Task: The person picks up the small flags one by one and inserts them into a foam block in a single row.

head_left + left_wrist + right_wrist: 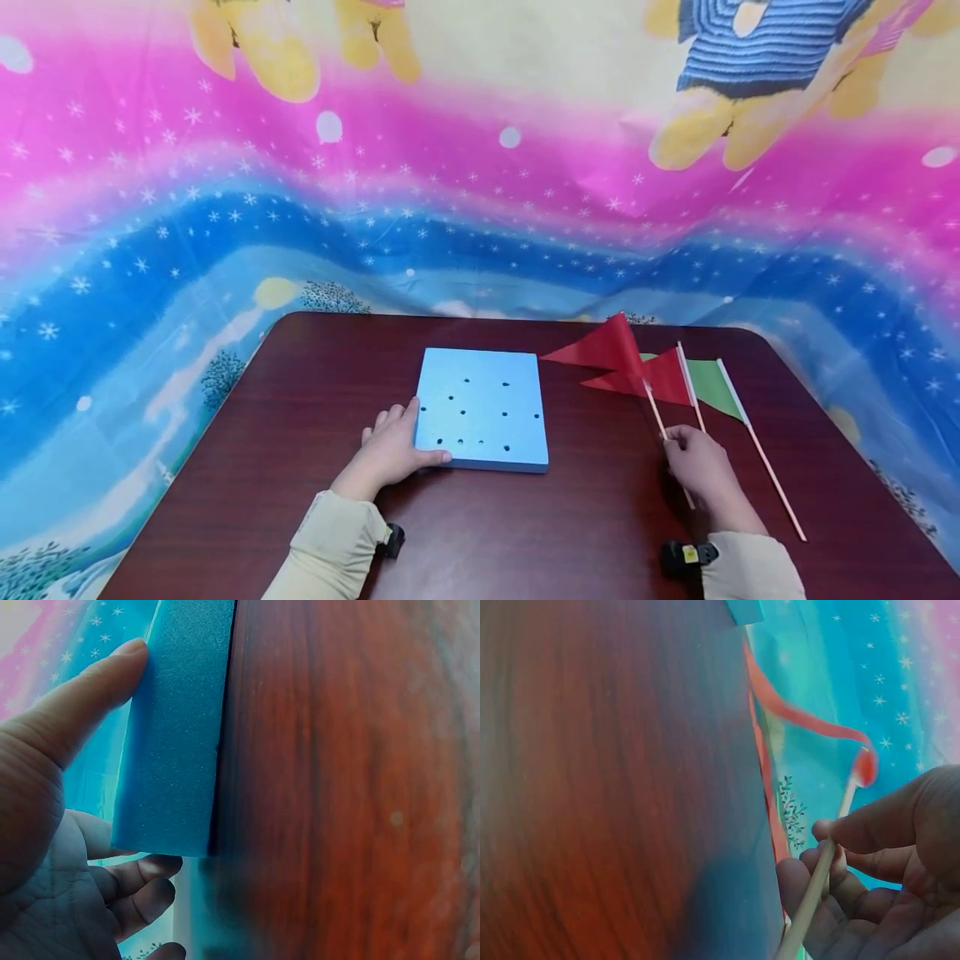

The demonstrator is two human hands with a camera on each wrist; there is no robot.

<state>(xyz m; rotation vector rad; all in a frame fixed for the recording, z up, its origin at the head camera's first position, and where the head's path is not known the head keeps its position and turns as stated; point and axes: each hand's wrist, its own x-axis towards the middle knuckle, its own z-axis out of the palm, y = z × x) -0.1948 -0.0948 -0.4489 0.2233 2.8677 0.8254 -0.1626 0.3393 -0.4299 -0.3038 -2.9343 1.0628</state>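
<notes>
A light blue foam block point(486, 408) with several small holes in its top lies on the table. My left hand point(390, 446) rests at its near left corner, thumb over the front edge and fingers along the left side. In the left wrist view the thumb lies on the edge of the blue block point(176, 735). My right hand point(701, 467) pinches the wooden stick of a red pennant flag point(618, 346) between thumb and fingers. The stick point(814, 889) slants through that grip, its flag end raised off the table.
Right of the block lie another red flag point(670, 377) and a green flag point(716, 387) on sticks, the red one partly behind the held flag. The dark wooden table point(300, 400) meets a patterned cloth backdrop point(480, 183) at its far edge.
</notes>
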